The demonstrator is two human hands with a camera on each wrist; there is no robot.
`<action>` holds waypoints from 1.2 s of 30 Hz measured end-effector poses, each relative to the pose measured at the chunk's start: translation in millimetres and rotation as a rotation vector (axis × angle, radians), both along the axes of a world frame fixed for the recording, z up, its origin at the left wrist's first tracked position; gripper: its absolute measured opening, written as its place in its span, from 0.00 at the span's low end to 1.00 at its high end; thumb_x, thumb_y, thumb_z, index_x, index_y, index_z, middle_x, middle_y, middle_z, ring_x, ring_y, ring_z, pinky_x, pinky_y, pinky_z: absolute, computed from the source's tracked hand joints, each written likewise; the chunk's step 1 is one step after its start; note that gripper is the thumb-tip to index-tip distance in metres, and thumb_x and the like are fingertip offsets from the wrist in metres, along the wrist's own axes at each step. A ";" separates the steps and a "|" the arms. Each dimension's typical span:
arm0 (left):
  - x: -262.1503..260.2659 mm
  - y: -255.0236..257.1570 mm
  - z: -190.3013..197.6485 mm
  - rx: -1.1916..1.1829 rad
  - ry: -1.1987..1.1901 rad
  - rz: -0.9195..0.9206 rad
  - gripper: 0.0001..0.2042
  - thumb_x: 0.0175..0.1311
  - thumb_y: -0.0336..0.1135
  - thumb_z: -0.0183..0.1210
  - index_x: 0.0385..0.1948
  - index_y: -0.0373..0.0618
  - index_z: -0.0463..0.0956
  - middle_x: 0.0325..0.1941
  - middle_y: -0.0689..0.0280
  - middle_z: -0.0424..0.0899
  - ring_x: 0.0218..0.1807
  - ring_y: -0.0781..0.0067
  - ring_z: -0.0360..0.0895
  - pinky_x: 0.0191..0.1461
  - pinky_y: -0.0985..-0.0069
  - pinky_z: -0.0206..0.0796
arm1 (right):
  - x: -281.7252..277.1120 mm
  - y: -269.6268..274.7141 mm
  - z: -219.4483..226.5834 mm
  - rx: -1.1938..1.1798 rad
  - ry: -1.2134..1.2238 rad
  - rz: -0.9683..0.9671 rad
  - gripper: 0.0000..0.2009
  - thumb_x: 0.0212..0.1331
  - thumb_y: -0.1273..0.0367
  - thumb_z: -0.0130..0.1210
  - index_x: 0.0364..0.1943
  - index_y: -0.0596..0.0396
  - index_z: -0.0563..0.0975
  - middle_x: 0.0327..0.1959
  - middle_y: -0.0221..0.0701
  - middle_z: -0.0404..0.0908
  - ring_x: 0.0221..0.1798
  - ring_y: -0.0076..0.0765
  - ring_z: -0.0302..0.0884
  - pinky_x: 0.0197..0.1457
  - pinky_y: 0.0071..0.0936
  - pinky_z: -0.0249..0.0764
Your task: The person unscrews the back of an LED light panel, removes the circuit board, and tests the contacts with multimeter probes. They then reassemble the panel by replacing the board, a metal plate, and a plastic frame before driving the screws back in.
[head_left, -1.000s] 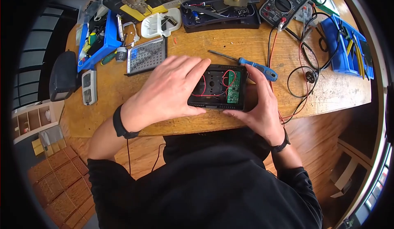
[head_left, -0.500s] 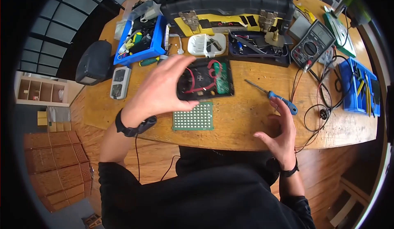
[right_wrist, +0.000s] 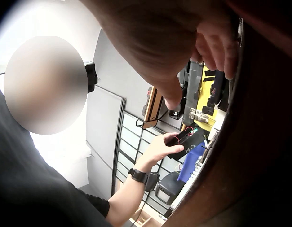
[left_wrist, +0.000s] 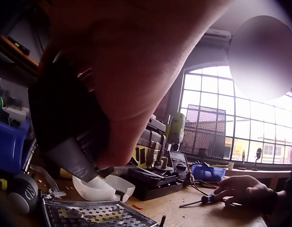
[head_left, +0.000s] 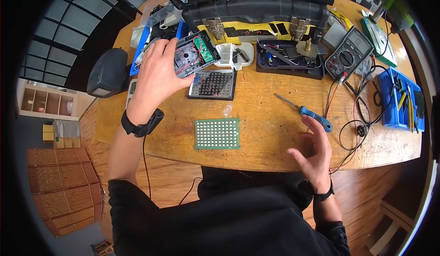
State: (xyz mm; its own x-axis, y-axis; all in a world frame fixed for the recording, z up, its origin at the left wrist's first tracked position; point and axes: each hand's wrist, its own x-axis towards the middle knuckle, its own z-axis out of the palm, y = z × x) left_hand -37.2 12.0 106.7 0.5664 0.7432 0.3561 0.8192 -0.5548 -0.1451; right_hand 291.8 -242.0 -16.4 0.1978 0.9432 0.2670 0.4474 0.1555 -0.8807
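Note:
My left hand [head_left: 158, 75] grips a black plastic housing [head_left: 184, 58] by its near side, thumb below and fingers above. Held up over the back left of the table and tilted, the housing shows a small green circuit board [head_left: 203, 49] and red wires inside. Below it lies a framed panel with rows of holes [head_left: 213, 84]. A green board with rows of white LEDs [head_left: 217, 134] lies flat near the front edge. My right hand [head_left: 316, 153] rests at the right with loosely bent fingers, fingertips close to the handle of a blue screwdriver [head_left: 320, 119], holding nothing visible.
Along the back stand a white tray [head_left: 224, 56], a dark casing with parts [head_left: 288, 70] and a black and yellow toolbox [head_left: 256, 15]. A multimeter [head_left: 350, 52] with loose leads and a blue tool bin [head_left: 396, 118] are at right. A black speaker-like box [head_left: 107, 72] stands at left.
Both hands held the housing in front; the right hand has let go and moved right. My left hand has carried the housing to the back left, uncovering the LED board.

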 end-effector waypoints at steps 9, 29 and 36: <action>-12.0 0.3 -2.0 -0.036 -0.085 0.017 0.43 0.45 0.41 0.82 0.66 0.29 0.78 0.62 0.49 0.83 0.65 0.45 0.80 0.72 0.57 0.73 | -0.6 29.8 85.1 0.083 -0.393 0.211 0.25 0.58 0.77 0.75 0.61 0.60 0.81 0.54 0.44 0.87 0.46 0.50 0.88 0.45 0.37 0.84; -65.6 -30.5 -0.2 -0.030 -0.203 0.032 0.42 0.43 0.38 0.82 0.66 0.33 0.77 0.64 0.50 0.81 0.65 0.45 0.79 0.72 0.56 0.74 | -51.2 249.7 31.9 0.384 -1.066 0.399 0.08 0.58 0.76 0.62 0.41 0.60 0.79 0.41 0.40 0.86 0.51 0.49 0.85 0.55 0.39 0.84; -56.9 -27.3 5.5 -0.014 -0.220 0.002 0.42 0.43 0.36 0.82 0.67 0.33 0.77 0.64 0.51 0.82 0.67 0.45 0.79 0.73 0.56 0.74 | -47.5 240.5 42.9 0.329 -0.769 0.479 0.13 0.58 0.83 0.60 0.47 0.62 0.81 0.43 0.44 0.87 0.54 0.55 0.85 0.59 0.45 0.83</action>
State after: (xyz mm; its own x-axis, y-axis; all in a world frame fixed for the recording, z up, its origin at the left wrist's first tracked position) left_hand -94.1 -15.3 112.2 0.4751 0.7499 0.4604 0.8311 -0.5542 0.0451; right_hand 244.3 -1.6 26.5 -0.5278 0.7335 0.4284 0.7090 0.6581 -0.2533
